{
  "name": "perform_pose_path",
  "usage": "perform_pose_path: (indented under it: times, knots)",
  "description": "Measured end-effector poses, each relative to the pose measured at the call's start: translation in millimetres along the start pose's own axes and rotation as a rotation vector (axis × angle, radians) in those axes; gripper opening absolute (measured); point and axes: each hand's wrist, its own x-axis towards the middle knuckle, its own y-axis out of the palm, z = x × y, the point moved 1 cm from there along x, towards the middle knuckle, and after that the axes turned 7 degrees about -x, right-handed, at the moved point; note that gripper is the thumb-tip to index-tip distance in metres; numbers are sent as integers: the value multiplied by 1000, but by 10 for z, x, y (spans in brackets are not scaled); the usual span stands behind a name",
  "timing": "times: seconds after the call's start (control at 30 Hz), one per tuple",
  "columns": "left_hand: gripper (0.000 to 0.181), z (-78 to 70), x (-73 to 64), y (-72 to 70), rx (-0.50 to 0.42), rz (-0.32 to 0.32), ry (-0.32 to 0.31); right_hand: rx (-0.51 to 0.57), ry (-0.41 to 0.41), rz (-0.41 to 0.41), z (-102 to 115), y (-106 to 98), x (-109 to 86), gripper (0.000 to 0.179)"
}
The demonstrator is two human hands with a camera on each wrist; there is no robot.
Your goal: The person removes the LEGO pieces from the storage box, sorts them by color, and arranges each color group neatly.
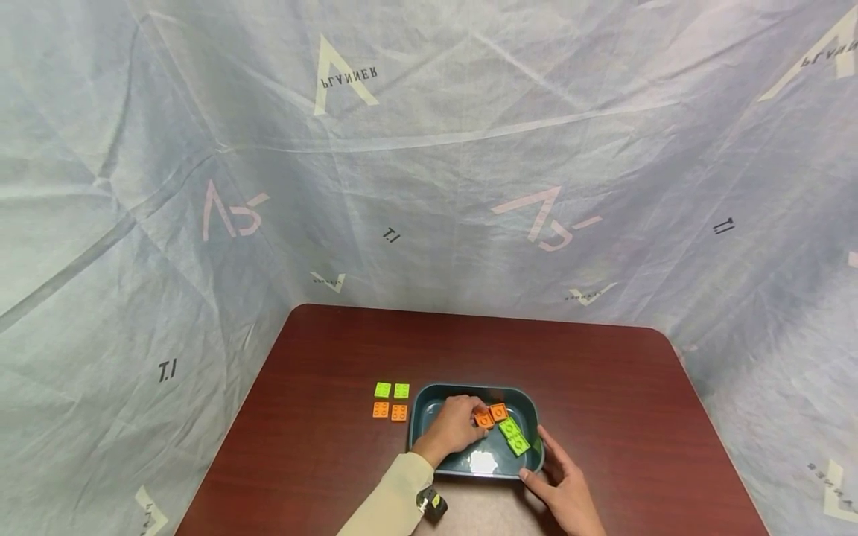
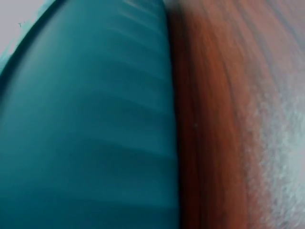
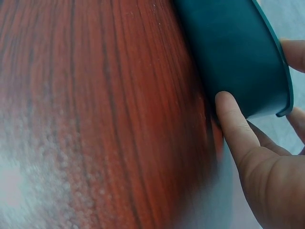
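My left hand (image 1: 457, 424) reaches into the teal tray (image 1: 469, 473) and pinches an orange toy brick (image 1: 484, 421) between thumb and fingers. Beside that brick, inside the tray, lies a second orange brick (image 1: 498, 412). Two green bricks, an upper one (image 1: 509, 428) and a lower one (image 1: 518, 445), lie end to end toward the tray's right side. My right hand (image 1: 563, 484) grips the tray's near right corner; in the right wrist view its thumb (image 3: 233, 119) presses on the outer wall. The left wrist view shows only the tray's outer wall (image 2: 90, 119) and tabletop.
Left of the tray, two green bricks (image 1: 383, 390) sit in a row behind two orange bricks (image 1: 380, 410), studs up. The dark red wooden table (image 1: 603, 387) stands against grey printed sheeting (image 1: 429, 186) on its back and sides.
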Motion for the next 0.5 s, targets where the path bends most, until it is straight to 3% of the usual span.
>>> perform_pose_path:
  times: [0.2, 0.5]
  knots:
    - [39, -7, -21, -31, -103, -13, 12, -4, 4, 4, 1, 3, -3, 88]
    - [47, -22, -12, -44, -136, -4, 30, 4, -8, -8, -5, 4, 9, 87]
